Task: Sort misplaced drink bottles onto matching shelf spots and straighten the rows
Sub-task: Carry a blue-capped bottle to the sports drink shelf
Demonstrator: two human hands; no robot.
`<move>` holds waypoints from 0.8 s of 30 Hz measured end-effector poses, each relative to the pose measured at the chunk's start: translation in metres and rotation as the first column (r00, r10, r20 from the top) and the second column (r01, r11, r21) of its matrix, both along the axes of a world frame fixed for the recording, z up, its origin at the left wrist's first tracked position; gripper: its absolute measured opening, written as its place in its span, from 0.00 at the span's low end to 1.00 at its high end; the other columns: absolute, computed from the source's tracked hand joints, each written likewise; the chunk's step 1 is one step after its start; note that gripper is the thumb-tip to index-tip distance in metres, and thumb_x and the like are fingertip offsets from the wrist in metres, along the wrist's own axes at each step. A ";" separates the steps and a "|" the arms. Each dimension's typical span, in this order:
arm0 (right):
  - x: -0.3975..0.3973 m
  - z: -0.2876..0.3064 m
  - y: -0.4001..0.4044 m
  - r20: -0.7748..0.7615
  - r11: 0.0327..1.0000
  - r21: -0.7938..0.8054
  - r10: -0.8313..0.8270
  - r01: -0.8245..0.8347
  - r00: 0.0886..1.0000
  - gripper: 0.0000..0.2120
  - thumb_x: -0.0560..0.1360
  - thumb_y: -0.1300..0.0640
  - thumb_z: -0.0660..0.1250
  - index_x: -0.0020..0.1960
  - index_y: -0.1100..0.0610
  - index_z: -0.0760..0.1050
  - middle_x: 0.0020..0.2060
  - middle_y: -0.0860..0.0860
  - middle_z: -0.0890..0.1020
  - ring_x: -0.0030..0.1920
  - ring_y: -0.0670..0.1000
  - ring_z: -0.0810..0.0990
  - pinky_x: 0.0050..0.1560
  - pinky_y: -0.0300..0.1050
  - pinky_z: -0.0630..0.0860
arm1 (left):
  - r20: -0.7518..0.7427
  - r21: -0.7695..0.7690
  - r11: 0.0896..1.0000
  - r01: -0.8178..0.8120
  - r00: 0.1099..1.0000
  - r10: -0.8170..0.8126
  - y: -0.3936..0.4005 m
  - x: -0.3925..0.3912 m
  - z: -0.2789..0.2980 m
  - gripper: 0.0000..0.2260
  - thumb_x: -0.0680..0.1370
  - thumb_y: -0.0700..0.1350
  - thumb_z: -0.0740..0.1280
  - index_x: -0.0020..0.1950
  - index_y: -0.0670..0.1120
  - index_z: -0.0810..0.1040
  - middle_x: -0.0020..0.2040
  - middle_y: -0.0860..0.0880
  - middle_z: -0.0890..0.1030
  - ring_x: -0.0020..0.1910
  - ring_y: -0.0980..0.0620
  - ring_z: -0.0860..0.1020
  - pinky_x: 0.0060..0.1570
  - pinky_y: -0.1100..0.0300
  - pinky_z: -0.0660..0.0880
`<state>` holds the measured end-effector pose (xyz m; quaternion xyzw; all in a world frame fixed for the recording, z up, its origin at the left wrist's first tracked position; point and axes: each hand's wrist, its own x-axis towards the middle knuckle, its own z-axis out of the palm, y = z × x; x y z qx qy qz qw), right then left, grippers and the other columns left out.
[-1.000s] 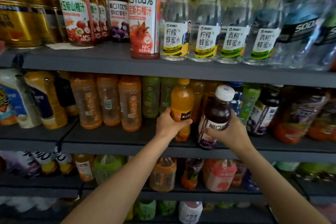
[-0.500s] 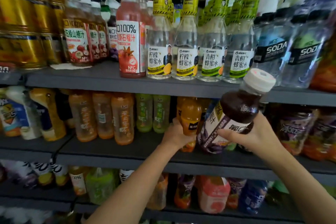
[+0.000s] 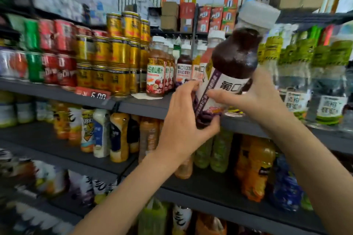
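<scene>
I hold the dark juice bottle tilted before the matching bottle on the shelf; my left hand cups its base, right hand clamps its label; full, heavy, slick plastic

Dark purple bottle with white cap, white-and-purple label; gold cans.

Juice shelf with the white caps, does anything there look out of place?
On the shelf, one dark purple bottle sits alone among red juice bottles. It matches the held bottle.
</scene>
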<state>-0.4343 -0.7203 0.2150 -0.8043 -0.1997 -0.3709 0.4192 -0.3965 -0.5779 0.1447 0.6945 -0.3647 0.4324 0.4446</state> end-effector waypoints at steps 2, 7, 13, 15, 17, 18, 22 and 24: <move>0.027 0.009 0.032 0.028 1.000 0.004 -0.027 0.027 0.999 0.33 0.56 0.43 0.78 0.57 0.54 0.75 0.47 0.46 0.83 0.49 0.43 0.82 0.50 0.45 0.79 | -0.039 0.013 0.998 -0.059 0.997 0.059 0.026 0.021 0.011 0.31 0.71 0.50 0.69 0.70 0.46 0.61 0.61 0.55 0.67 0.61 0.60 0.65 0.60 0.74 0.63; 0.112 0.018 0.086 -0.098 0.942 -0.071 -0.334 0.329 0.937 0.37 0.55 0.34 0.72 0.55 0.56 0.74 0.45 0.50 0.81 0.47 0.49 0.80 0.43 0.44 0.76 | -0.098 0.371 0.887 -0.274 0.938 0.331 0.084 0.091 0.036 0.25 0.74 0.48 0.67 0.70 0.45 0.64 0.64 0.48 0.70 0.64 0.49 0.67 0.61 0.57 0.65; 0.174 0.023 0.100 -0.271 0.795 -0.120 -0.603 0.595 0.751 0.37 0.67 0.38 0.71 0.60 0.66 0.66 0.50 0.56 0.77 0.52 0.56 0.76 0.45 0.47 0.71 | -0.154 0.514 0.828 -0.224 0.926 0.346 0.111 0.163 0.060 0.18 0.77 0.46 0.63 0.66 0.48 0.71 0.66 0.48 0.68 0.65 0.46 0.66 0.62 0.54 0.64; 0.192 0.021 0.102 -0.289 0.777 -0.110 -0.622 0.620 0.728 0.42 0.69 0.39 0.71 0.68 0.67 0.60 0.59 0.59 0.75 0.59 0.59 0.74 0.51 0.49 0.72 | -0.189 0.545 0.814 -0.201 0.916 0.353 0.108 0.178 0.064 0.20 0.77 0.46 0.63 0.69 0.50 0.69 0.70 0.46 0.65 0.66 0.44 0.65 0.64 0.52 0.64; 0.206 0.020 0.105 -0.299 0.756 -0.098 -0.642 0.647 0.706 0.42 0.71 0.43 0.70 0.71 0.67 0.55 0.65 0.61 0.71 0.64 0.60 0.71 0.57 0.51 0.71 | -0.216 0.570 0.801 -0.183 0.907 0.361 0.102 0.188 0.064 0.21 0.77 0.46 0.64 0.70 0.50 0.67 0.72 0.44 0.60 0.66 0.41 0.63 0.65 0.50 0.63; 0.212 0.018 0.106 -0.295 0.741 -0.090 -0.658 0.665 0.693 0.41 0.72 0.46 0.70 0.72 0.66 0.53 0.68 0.61 0.67 0.66 0.60 0.69 0.59 0.52 0.70 | -0.218 0.569 0.801 -0.184 0.906 0.363 0.100 0.192 0.062 0.21 0.77 0.46 0.64 0.70 0.50 0.68 0.72 0.43 0.57 0.66 0.41 0.62 0.66 0.50 0.63; 0.232 0.013 0.105 -0.326 0.692 -0.039 -0.690 0.721 0.646 0.41 0.71 0.51 0.73 0.72 0.62 0.52 0.70 0.61 0.61 0.65 0.62 0.69 0.59 0.54 0.71 | -0.195 0.513 0.825 -0.236 0.904 0.380 0.096 0.198 0.061 0.19 0.78 0.46 0.63 0.69 0.51 0.69 0.74 0.44 0.53 0.67 0.40 0.60 0.64 0.49 0.65; 0.241 0.013 0.102 -0.361 0.675 -0.054 -0.700 0.736 0.616 0.40 0.69 0.49 0.74 0.71 0.62 0.55 0.69 0.60 0.63 0.63 0.61 0.71 0.56 0.53 0.74 | -0.214 0.508 0.834 -0.217 0.906 0.366 0.094 0.198 0.061 0.19 0.78 0.46 0.63 0.69 0.51 0.69 0.74 0.44 0.51 0.67 0.40 0.60 0.63 0.49 0.65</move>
